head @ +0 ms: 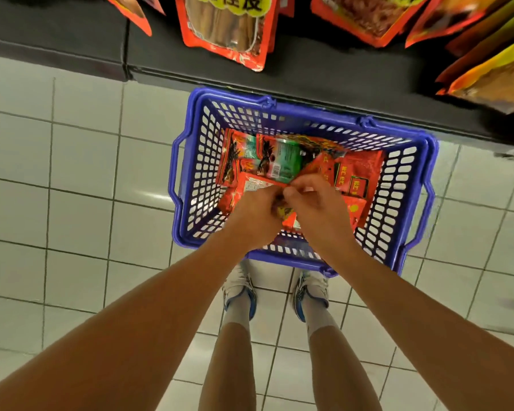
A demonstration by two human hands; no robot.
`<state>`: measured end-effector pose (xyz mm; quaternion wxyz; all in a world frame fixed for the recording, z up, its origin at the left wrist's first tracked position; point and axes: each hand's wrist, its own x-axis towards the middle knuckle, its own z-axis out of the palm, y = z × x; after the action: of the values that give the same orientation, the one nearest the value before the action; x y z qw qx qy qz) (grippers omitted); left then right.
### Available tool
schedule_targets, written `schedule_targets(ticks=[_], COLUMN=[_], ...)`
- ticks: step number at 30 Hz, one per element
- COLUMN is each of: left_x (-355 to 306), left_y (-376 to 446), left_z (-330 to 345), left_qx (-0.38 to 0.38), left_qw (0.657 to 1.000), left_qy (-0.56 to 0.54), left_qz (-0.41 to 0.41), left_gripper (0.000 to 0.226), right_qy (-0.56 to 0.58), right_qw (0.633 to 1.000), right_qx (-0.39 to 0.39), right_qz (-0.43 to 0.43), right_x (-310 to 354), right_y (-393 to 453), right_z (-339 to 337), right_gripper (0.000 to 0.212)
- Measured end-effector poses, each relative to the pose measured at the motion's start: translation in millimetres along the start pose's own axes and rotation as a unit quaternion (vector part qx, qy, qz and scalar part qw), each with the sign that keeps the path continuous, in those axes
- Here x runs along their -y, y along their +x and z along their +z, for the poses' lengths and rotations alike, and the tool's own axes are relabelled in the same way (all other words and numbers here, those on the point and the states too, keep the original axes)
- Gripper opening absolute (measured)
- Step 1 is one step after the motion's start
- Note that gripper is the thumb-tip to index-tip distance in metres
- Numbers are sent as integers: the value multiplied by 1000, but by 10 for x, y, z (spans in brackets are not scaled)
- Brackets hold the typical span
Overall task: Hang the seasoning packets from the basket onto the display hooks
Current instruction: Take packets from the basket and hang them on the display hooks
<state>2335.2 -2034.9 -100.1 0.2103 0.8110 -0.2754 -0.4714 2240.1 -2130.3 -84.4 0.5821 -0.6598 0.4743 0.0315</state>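
Observation:
A blue plastic basket [196, 161] stands on the tiled floor against the shelf base, holding several red and green seasoning packets [359, 173]. Both my hands are down inside it, close together. My left hand [257, 212] and my right hand [312, 200] each pinch the near edge of a red and green packet [282, 161] that lies tilted on top of the pile. Their fingers are curled and partly hide the packets beneath. Red packets [229, 28] hang on the display above the basket; the hooks themselves are out of view.
A dark shelf base [309, 72] runs along the top behind the basket. More orange packets [493, 78] hang at the upper right. White floor tiles [72, 173] surround the basket. My feet in white and blue shoes [241, 289] stand just behind it.

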Motion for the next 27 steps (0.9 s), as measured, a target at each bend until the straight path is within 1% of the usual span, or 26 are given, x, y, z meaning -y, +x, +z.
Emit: schedule_targets(ticks=[1, 2, 4, 5, 7, 8, 10, 11, 13, 14, 15, 16, 18, 21, 22, 23, 25, 26, 27], left_x=[-26, -68, -159, -206, -354, -440, -641, -748, -995, -1130, -1261, -1396, -1638, -1975, -2092, -2215, -2491, -2637, -2793], left_y=[-39, -84, -196, -258, -439, -542, -756, -865, -1083, -1200, -1315, -1440, -1691, -2109, -2259, -2410, -2686, -2817, -2955], left_z=[-68, -145, -270, -331, -495, -579, -750, -830, -1019, -1121, -1229, -1345, -1588, -2035, -2216, -2415, -2824, -3029, -3226], left_qx=[-6, -14, -20, -21, -34, -43, -46, -42, -46, -52, -58, -64, -77, -126, -142, -152, -161, -166, -175], left_qw=[1000, 999, 995, 991, 975, 960, 934, 922, 897, 888, 881, 875, 867, 861, 862, 865, 867, 865, 863], left_qy=[-22, -37, -78, -105, -190, -247, -331, -364, -420, -439, -453, -463, -475, -481, -477, -472, -470, -473, -474], left_qz=[-15, -33, -63, -75, -108, -123, -124, -124, -128, -128, -127, -128, -132, -106, -90, -70, -33, -14, 9], left_gripper=[24, 24, 29, 25, 21, 26, 42, 44, 32, 23, 14, 14, 38, 55, 55, 51, 34, 28, 28], right_qy=[16, 35, 67, 81, 111, 115, 126, 147, 200, 225, 246, 265, 295, 310, 309, 310, 319, 319, 319], right_qw=[1000, 999, 997, 995, 988, 987, 988, 985, 971, 965, 961, 957, 948, 949, 951, 951, 947, 945, 943], right_qx=[2, 1, -31, -57, -100, -105, -61, -23, 38, 42, 28, 3, -30, -26, -23, -23, -25, -29, -38], right_qz=[-16, -25, -12, 1, 26, 32, 58, 82, 123, 130, 126, 121, 112, 51, 24, -1, -43, -63, -81], right_x=[68, 119, 198, 255, 406, 497, 695, 822, 1134, 1312, 1510, 1714, 2147, 2814, 3039, 3258, 3672, 3881, 4093], right_y=[-39, -71, -116, -130, -162, -184, -272, -344, -507, -594, -676, -764, -957, -1313, -1448, -1594, -1874, -2011, -2147], right_z=[-59, -120, -247, -315, -468, -541, -680, -740, -850, -902, -963, -1038, -1228, -1585, -1703, -1821, -2035, -2121, -2196], right_gripper=[13, 22, 34, 39, 41, 36, 25, 23, 35, 39, 36, 28, 18, 20, 26, 30, 26, 25, 28])
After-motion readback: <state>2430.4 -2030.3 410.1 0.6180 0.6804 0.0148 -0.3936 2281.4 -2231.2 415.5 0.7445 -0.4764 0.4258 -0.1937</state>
